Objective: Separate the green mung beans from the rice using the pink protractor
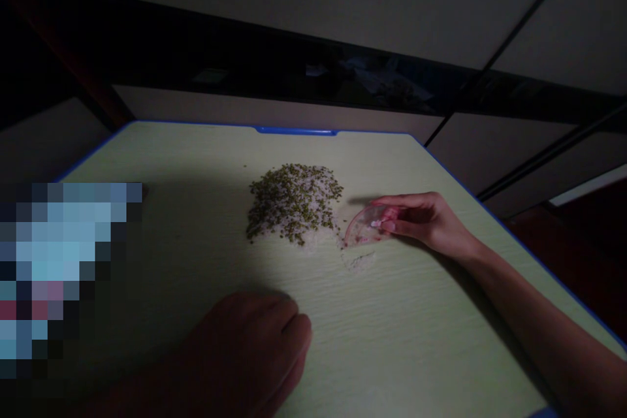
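A heap of green beans mixed with white grains (294, 204) lies on the pale green table (401, 339) under a patch of light. Just right of the heap, my right hand (425, 221) holds a small clear pink bowl (365, 225), tilted on its side with the opening towards the heap. A thin scatter of white grains (359, 261) lies below the bowl. My left hand (255, 353) rests on the table in shadow near the front edge, its fingers curled under; whether it holds anything is hidden.
The table has a blue rim (294, 131) and stands on a floor of large pale tiles (441, 6). A blurred-out patch (59, 268) covers the table's left side. The room is dark outside the lit patch.
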Demonstrator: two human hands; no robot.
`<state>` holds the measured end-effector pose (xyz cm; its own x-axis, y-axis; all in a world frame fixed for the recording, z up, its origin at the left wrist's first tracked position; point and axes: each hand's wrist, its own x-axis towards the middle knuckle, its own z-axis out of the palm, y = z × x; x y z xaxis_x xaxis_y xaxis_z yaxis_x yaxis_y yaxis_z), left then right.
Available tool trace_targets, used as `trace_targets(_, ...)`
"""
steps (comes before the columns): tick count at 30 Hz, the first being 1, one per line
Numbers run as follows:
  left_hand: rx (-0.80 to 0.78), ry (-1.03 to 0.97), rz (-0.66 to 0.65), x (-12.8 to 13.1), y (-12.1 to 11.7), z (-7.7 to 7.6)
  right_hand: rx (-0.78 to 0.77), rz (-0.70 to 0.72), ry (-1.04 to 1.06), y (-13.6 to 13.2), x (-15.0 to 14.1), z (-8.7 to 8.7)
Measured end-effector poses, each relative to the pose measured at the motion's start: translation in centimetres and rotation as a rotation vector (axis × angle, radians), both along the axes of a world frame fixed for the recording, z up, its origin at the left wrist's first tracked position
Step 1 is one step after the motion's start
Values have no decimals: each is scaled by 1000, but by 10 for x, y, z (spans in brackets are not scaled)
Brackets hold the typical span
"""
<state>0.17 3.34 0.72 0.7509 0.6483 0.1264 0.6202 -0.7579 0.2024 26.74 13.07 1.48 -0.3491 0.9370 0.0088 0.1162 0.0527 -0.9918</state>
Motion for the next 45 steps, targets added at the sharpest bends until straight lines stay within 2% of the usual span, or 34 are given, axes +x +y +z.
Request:
trace_targets(11, 8, -13, -4, 0, 1, -2, 17, -140, -49, 4, 5, 0)
trace_targets(19, 7, 6, 7, 1, 1, 2, 79, -144, -64, 3, 0, -2)
trace_targets(26, 32, -21, 3, 1, 0, 0, 115, -111, -51, 2, -4, -5)
trace_targets(34, 44, -34, -8, 0, 1, 0, -1, -29, -18, 3, 3, 0)
trace_targets(45, 43, -15, -17, -1, -1, 0, -23, 80, -32, 4, 13, 3)
